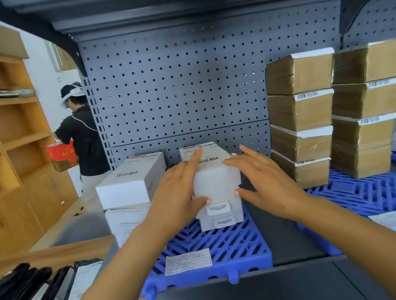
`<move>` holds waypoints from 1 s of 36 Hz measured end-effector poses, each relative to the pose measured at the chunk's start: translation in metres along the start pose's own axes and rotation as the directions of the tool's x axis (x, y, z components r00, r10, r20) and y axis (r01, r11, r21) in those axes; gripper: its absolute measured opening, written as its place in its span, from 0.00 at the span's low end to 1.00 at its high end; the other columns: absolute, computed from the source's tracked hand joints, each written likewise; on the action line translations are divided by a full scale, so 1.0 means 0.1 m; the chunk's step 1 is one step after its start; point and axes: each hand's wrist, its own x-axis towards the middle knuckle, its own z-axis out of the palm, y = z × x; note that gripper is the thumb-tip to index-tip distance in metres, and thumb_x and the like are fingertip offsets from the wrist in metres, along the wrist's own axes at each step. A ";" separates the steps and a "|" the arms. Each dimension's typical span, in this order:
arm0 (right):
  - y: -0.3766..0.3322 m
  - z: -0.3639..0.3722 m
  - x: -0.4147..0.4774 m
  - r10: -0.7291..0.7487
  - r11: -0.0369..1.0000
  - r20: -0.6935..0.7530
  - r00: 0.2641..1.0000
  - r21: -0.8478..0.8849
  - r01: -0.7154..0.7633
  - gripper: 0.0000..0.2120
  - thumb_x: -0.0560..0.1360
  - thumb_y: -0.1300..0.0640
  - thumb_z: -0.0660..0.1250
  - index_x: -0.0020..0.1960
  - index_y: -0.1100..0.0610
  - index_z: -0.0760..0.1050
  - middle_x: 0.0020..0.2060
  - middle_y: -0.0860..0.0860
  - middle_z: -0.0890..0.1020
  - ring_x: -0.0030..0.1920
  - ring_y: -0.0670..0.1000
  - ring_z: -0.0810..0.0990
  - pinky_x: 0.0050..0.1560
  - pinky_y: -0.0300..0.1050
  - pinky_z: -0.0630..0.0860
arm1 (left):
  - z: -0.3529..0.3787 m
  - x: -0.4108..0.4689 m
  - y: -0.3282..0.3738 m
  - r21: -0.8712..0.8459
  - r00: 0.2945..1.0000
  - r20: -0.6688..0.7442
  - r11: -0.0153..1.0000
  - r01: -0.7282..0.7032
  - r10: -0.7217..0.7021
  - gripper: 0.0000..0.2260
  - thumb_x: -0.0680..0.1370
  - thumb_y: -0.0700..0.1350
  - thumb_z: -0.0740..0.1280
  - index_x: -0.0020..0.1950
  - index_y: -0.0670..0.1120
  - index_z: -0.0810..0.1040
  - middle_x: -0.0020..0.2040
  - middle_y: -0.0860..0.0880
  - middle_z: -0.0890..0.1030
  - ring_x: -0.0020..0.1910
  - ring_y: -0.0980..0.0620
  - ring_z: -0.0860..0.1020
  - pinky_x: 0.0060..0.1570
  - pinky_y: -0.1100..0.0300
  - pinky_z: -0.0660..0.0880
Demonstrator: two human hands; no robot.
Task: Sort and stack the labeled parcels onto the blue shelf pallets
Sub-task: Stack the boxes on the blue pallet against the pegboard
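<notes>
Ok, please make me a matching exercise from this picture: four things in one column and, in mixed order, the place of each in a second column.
Things
1. white cardboard boxes between the left hand and right hand
2. brown taped cardboard boxes
3. black plastic mailer bags
4. red printed carton

Places
A. held by the person in the black top
B. right blue plastic pallet
C. lower left corner of the view
D. left blue plastic pallet

Pairs: 1-D, 2-B, 3-C, 4-A

Stockroom: pegboard shelving (174,83), stacked parcels (302,118)
</notes>
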 end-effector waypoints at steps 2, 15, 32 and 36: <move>-0.01 0.02 0.00 0.007 1.000 -0.029 1.000 0.002 -0.007 0.30 0.76 0.53 0.68 0.74 0.49 0.60 0.73 0.48 0.63 0.76 0.46 0.49 0.73 0.44 0.48 | -0.01 0.02 0.02 0.030 0.999 0.024 0.999 0.025 -0.026 0.45 0.72 0.52 0.74 0.79 0.52 0.47 0.58 0.50 0.69 0.58 0.50 0.67 0.52 0.63 0.61; 0.22 -0.18 -0.04 -0.042 0.993 0.081 0.996 -0.110 0.050 0.42 0.73 0.40 0.67 0.77 0.49 0.45 0.74 0.41 0.44 0.75 0.43 0.40 0.75 0.45 0.46 | -0.01 -0.12 -0.03 0.022 0.994 -0.039 0.995 -0.100 0.100 0.29 0.72 0.45 0.73 0.72 0.49 0.68 0.71 0.48 0.70 0.69 0.48 0.68 0.66 0.58 0.63; 0.09 -0.08 -0.03 -0.086 0.993 0.060 0.994 -0.077 0.091 0.33 0.78 0.40 0.58 0.77 0.48 0.49 0.76 0.44 0.56 0.76 0.44 0.46 0.73 0.42 0.43 | -0.12 -0.03 0.06 0.134 0.990 -0.140 0.991 0.011 0.008 0.27 0.74 0.64 0.59 0.62 0.48 0.79 0.64 0.48 0.77 0.64 0.47 0.72 0.63 0.51 0.67; 0.25 -0.20 0.02 -0.041 0.996 0.005 0.999 -0.083 0.041 0.36 0.73 0.33 0.51 0.77 0.48 0.52 0.75 0.45 0.57 0.75 0.43 0.47 0.74 0.44 0.46 | -0.09 -0.03 -0.03 0.179 0.959 -0.246 0.979 -0.095 0.138 0.18 0.72 0.42 0.57 0.58 0.46 0.80 0.54 0.50 0.81 0.55 0.48 0.76 0.55 0.53 0.74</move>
